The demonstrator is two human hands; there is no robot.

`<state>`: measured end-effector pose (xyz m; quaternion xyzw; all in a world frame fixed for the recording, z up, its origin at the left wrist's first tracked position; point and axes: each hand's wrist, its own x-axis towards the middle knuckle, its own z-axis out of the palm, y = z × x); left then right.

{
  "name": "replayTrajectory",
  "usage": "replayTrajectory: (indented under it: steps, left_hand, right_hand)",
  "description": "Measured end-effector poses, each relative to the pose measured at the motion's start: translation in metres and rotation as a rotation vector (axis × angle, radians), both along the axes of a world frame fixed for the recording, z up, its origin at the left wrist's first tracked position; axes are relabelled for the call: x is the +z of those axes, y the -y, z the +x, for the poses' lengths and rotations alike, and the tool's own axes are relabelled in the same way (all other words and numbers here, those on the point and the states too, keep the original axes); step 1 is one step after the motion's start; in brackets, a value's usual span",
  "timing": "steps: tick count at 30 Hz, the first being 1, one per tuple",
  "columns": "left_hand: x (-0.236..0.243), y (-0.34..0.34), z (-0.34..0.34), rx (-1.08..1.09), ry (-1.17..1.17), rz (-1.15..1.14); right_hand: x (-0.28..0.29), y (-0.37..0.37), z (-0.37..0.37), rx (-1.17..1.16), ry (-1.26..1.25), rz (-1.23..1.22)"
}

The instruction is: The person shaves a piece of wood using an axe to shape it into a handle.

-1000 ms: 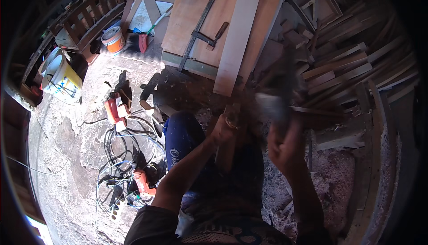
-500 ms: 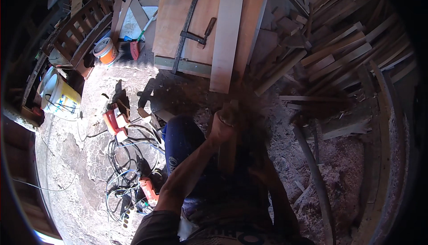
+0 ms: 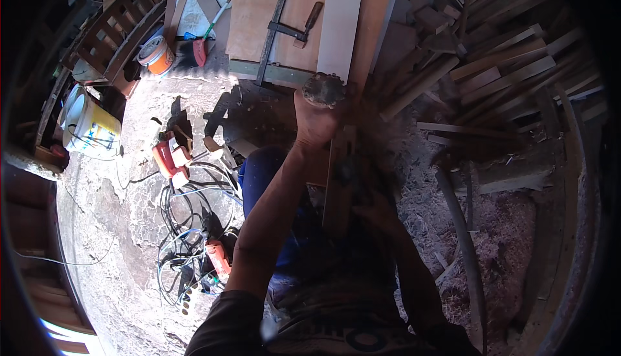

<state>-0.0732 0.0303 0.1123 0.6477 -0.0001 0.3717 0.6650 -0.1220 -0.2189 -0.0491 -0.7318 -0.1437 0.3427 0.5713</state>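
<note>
My left hand (image 3: 315, 123) is closed around a thick, round-ended wooden club (image 3: 325, 89), whose rough, frayed top faces up above the fist. Below it, a narrow wooden piece (image 3: 335, 194) lies lengthwise in front of my body, with what looks like a slot near its far end. Close to the right side of that piece is my right hand (image 3: 376, 212), in deep shadow with fingers curled. A dark shape just ahead of it is too dim to name. My left knee (image 3: 262, 165), in blue trousers, is beside the wood.
Ahead stands a plywood-topped surface (image 3: 252, 16) with a bar clamp (image 3: 275, 29) and a pale board (image 3: 339, 22). Stacked offcuts (image 3: 498, 71) fill the right. On the left floor are tangled cables (image 3: 178, 226), orange-red power tools (image 3: 218, 257) and a white bucket (image 3: 94, 126).
My left hand has risen and moved forward with the club, uncovering more of the wooden piece. My right hand has come up beside that piece. The whole view has shifted slightly.
</note>
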Motion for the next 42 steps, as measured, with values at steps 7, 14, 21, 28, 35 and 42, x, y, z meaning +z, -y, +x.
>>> replayTrajectory:
  steps: [7, 14, 21, 28, 35, 42]
  left_hand:
    - [-0.068, 0.012, 0.003, -0.148, -0.094, -0.026]
    - [-0.07, 0.023, 0.005, -0.2, -0.109, -0.043]
    - [-0.079, 0.022, 0.009, -0.214, -0.11, -0.028]
    - [-0.092, 0.026, 0.015, -0.171, -0.137, -0.001]
    - [-0.097, 0.024, 0.011, -0.169, -0.174, -0.105]
    - [-0.094, 0.027, 0.013, -0.133, -0.228, -0.107]
  right_hand:
    - [0.014, 0.022, -0.007, -0.392, -0.013, -0.049]
    - [0.024, 0.029, -0.061, -0.074, 0.13, -0.209]
    - [0.03, 0.028, -0.06, -0.022, 0.065, -0.303]
    - [0.027, 0.027, -0.06, -0.043, -0.03, -0.143]
    - [0.033, 0.026, -0.057, -0.024, 0.028, -0.193]
    - [0.035, 0.024, -0.059, -0.075, -0.029, -0.158]
